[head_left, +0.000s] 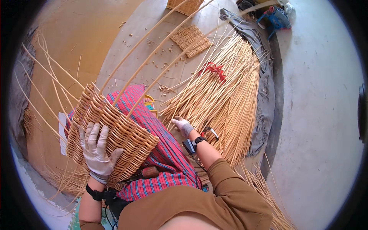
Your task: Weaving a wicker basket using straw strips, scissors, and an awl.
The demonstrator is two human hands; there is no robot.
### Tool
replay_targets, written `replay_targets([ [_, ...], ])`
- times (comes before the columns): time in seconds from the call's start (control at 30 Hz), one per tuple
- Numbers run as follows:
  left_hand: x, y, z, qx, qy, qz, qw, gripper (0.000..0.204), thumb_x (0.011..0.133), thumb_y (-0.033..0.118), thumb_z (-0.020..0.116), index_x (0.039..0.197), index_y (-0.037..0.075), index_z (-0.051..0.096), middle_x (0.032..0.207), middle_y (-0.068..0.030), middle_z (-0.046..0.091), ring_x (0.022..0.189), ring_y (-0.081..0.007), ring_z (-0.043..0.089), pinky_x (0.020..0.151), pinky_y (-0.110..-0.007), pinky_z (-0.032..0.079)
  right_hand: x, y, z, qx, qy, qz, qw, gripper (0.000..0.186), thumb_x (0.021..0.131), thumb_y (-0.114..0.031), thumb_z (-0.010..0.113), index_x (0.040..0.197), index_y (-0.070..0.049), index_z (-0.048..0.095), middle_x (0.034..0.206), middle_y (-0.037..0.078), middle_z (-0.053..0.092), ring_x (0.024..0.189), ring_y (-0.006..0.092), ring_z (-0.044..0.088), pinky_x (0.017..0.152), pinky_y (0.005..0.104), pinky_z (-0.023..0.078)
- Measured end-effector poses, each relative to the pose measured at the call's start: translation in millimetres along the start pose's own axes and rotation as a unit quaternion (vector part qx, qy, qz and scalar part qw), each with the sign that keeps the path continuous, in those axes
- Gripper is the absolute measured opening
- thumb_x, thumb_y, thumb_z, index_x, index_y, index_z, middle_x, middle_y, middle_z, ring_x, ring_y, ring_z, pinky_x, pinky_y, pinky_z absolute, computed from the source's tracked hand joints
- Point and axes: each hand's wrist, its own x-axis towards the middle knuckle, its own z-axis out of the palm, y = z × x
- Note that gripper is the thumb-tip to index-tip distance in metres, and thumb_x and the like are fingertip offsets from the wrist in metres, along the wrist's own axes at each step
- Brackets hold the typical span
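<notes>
A partly woven wicker basket rests tilted on my lap, over a red and blue checked cloth. Several long bare canes rise from its upper edge, and thinner ones stick out at its left. Flat against its side lies my left hand, in a white glove, fingers spread and thumb apart. My right hand, also gloved, is at the left edge of a big heap of peeled canes. Its fingers look bent together; whatever is between them is hidden. A wooden-handled tool lies on the cloth below the basket.
Red-handled cutters lie on the canes beside my right wrist. A red tie crosses the heap, which sits on grey cloth. Ahead are a flat woven panel, another basket and scattered offcuts. More canes lie at lower right.
</notes>
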Motion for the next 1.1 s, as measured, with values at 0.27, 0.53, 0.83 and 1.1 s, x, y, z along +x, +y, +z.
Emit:
replay_targets([
  [0.27,-1,-5,0,0.005,-0.013,0.014,1.0,0.079,0.095,0.058,0.071,0.155,0.009,0.053,0.156,-0.0142,0.052,0.151,-0.0399,0.042,0.13,-0.059,0.024,-67,-79,-50,0.326,0.126,-0.222,0.91,0.048,0.093,-0.004,0.082,0.131,-0.009,0.053,0.098,0.003,0.068,0.079,0.0145,0.068,0.066,0.0286,0.058],
  [0.53,7,0,5,-0.025,0.013,0.01,1.0,0.078,0.088,0.058,0.078,0.149,0.012,0.06,0.149,-0.0139,0.056,0.146,-0.0386,0.048,0.131,-0.061,0.023,-237,-210,26,0.25,-0.198,-0.418,0.851,0.023,0.102,0.004,0.067,0.119,-0.009,0.059,0.111,0.01,0.074,0.102,0.0225,0.074,0.085,0.035,0.064],
  [0.83,2,-2,3,-0.022,0.001,-0.003,1.0,0.085,0.085,0.057,0.08,0.154,0.015,0.055,0.154,-0.0127,0.053,0.148,-0.0384,0.046,0.131,-0.061,0.022,-218,-229,43,0.154,-0.261,-0.385,0.872,0.018,0.105,0.001,0.063,0.118,-0.01,0.058,0.11,0.009,0.074,0.103,0.0186,0.073,0.087,0.0305,0.061],
  [1.1,3,-2,4,-0.038,0.01,0.006,0.999,0.084,0.085,0.056,0.081,0.153,0.015,0.056,0.153,-0.0132,0.052,0.147,-0.0381,0.046,0.13,-0.064,0.022,-216,-229,51,0.17,-0.26,-0.343,0.887,0.022,0.105,0.005,0.06,0.12,-0.01,0.055,0.11,0.008,0.073,0.109,0.0203,0.073,0.09,0.0342,0.062],
])
